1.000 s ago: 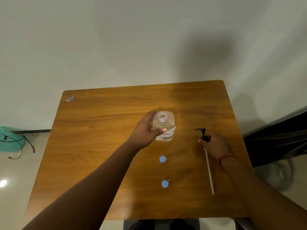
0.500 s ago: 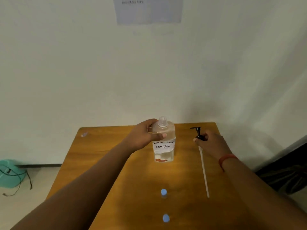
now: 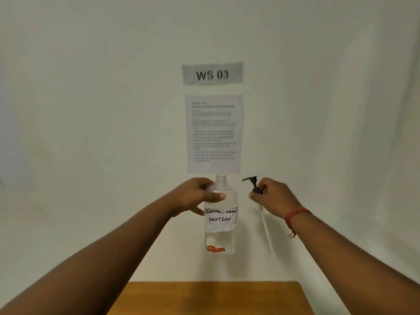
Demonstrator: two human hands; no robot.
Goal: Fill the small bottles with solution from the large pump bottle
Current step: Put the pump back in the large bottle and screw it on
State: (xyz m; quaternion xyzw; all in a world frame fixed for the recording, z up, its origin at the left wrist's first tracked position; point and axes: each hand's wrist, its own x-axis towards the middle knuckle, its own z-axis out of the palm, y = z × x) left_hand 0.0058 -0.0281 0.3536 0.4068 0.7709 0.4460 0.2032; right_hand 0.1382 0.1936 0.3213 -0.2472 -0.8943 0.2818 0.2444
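Left hand (image 3: 196,196): fingers curled round the shoulder of the large bottle (image 3: 220,214), thumb laid flat across its front face just under the neck. Firm grasp; bottle upright, lifted clear of the table (image 3: 216,298), seen against the wall (image 3: 91,110).

Right hand (image 3: 271,196): fingertips pinched on the black collar of the pump head (image 3: 252,184), spout pointing to 9 o'clock. The white dip tube (image 3: 267,233) hangs from below the hand toward 5 o'clock. Pump is out of the bottle and just beside it, at 3 o'clock from the neck, not touching it.

Bottle: clear plastic, square-shouldered body, short threaded neck, mouth open. Clear liquid fills only the lower part. Something orange-red shows at the base; cannot tell what. White label (image 3: 221,215), hand-lettered "CONTACT LENS SOLUTION".

Red thread bracelet (image 3: 293,214) on the right wrist, loose ends hanging.

Table: wood grain, warm brown, only its far end in view at 6 o'clock.

Wall: pale, matt. Grey "WS 03" sign (image 3: 212,73) at 12 o'clock; printed sheet (image 3: 214,134) beneath it, small text unreadable. The bottle's neck overlaps the sheet's lower edge.
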